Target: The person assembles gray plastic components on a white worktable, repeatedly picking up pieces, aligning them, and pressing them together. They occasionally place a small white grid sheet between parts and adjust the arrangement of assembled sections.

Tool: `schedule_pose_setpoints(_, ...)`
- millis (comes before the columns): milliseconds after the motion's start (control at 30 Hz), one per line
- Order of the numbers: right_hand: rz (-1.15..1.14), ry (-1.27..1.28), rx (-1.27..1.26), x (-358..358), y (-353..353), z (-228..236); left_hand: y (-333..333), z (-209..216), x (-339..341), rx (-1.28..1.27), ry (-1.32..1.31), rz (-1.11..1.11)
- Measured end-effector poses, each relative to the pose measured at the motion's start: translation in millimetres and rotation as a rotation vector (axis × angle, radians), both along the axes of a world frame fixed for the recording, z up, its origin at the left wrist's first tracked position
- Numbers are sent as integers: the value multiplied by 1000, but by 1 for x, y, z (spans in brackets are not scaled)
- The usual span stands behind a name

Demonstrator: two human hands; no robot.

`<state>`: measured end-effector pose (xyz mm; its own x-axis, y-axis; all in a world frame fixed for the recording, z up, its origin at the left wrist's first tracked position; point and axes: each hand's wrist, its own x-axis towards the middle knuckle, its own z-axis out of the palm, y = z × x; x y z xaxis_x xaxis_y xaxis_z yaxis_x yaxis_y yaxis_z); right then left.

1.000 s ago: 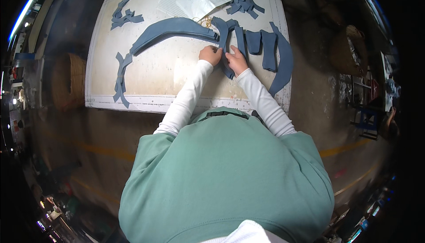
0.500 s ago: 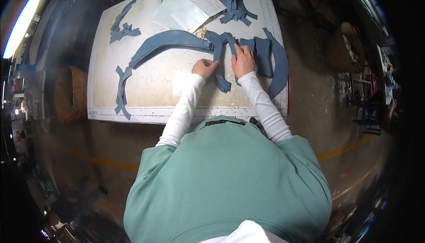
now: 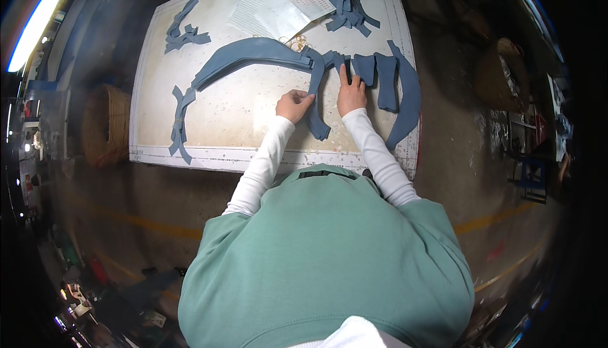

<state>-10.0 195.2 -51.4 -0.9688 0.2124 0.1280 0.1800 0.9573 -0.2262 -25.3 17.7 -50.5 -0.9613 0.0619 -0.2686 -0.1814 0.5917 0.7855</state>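
Strip [image 3: 316, 85]: is being held on the surface [image 3: 234, 113], right of the long stack [image 3: 253, 49].
Left hand [image 3: 292, 105]: edge is being pinched, best lightly, so layers are not being dragged.
Right hand [image 3: 352, 94]: index is being extended onto the short piece [image 3: 338, 62]; any grip cannot be told.

Dressed in a loose green top [image 3: 326, 253] with wide sleeves [image 3: 218, 237] over creased white undersleeves [image 3: 256, 165]. Stitched in a curve near some white cloth [image 3: 358, 335], banded with a black strip [image 3: 325, 173]. Bare at left hand [image 3: 293, 105] and right hand [image 3: 351, 97].
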Motion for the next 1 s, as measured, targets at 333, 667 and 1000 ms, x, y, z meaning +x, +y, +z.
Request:
schedule_pose_setpoints(333, -66, -13, -72, 6, 5, 9, -15, -1, 5, 136, 3, 9)
schedule_pose_setpoints(667, -101, 14, -129, 11, 16, 6, -47, 2, 40, 249, -80, -39)
schedule_pose_setpoints(1000, -150, -30, -1, -13, -5, 14, -53, -10, 43, 128, -39, -64)
